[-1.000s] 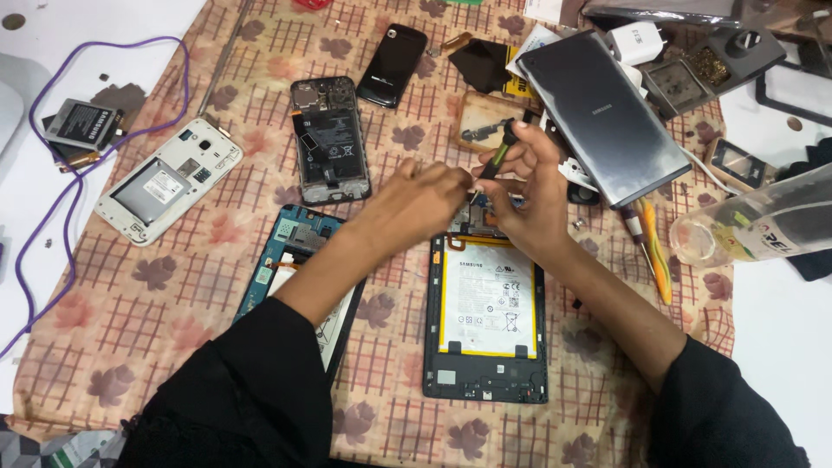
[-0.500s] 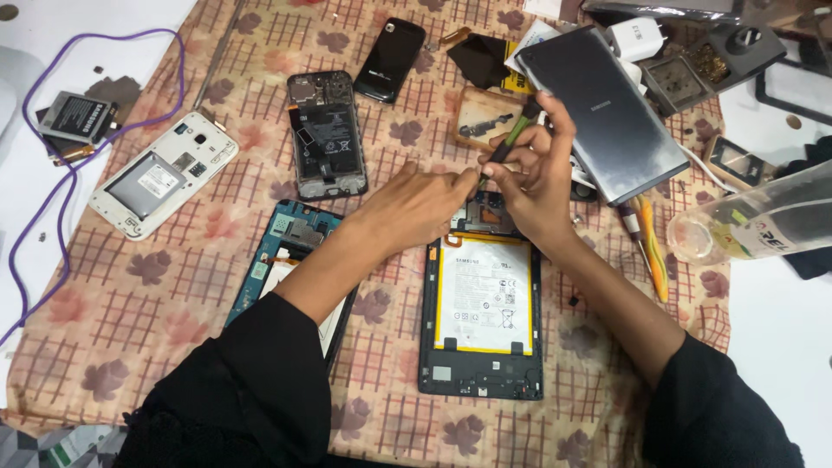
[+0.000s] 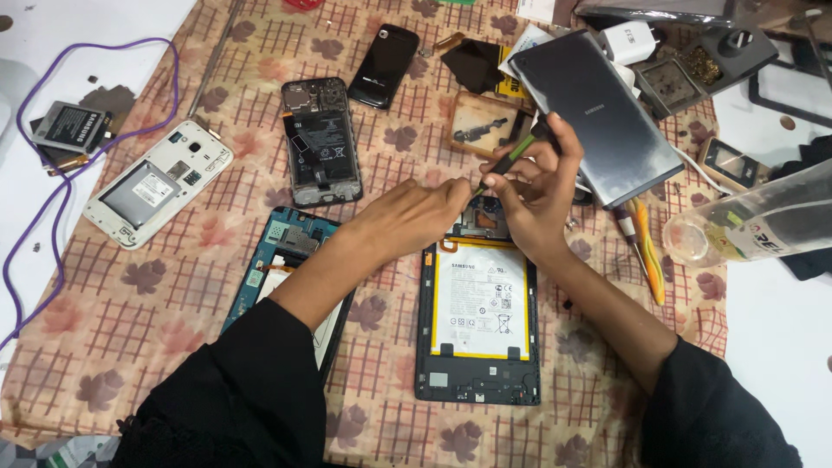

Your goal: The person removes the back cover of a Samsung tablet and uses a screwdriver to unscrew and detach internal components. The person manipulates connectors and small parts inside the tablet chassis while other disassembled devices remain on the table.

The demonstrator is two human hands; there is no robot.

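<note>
Bare cloth (image 3: 173,295) at left; opened phones (image 3: 321,143), grey tablet back (image 3: 598,113) (tools beside) crowding beyond.

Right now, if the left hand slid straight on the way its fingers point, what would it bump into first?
Most likely the right hand, which holds a green-handled screwdriver just past the left hand fingertips, over the open tablet. Depth is unclear.

Right hand (image 3: 537,195) pinches a green-handled screwdriver (image 3: 507,160) over the opened tablet (image 3: 478,321); left hand (image 3: 425,217) touches its tip.

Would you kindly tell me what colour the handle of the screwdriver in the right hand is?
Green, with a black cap: the slim screwdriver in the right hand, head view.
</note>
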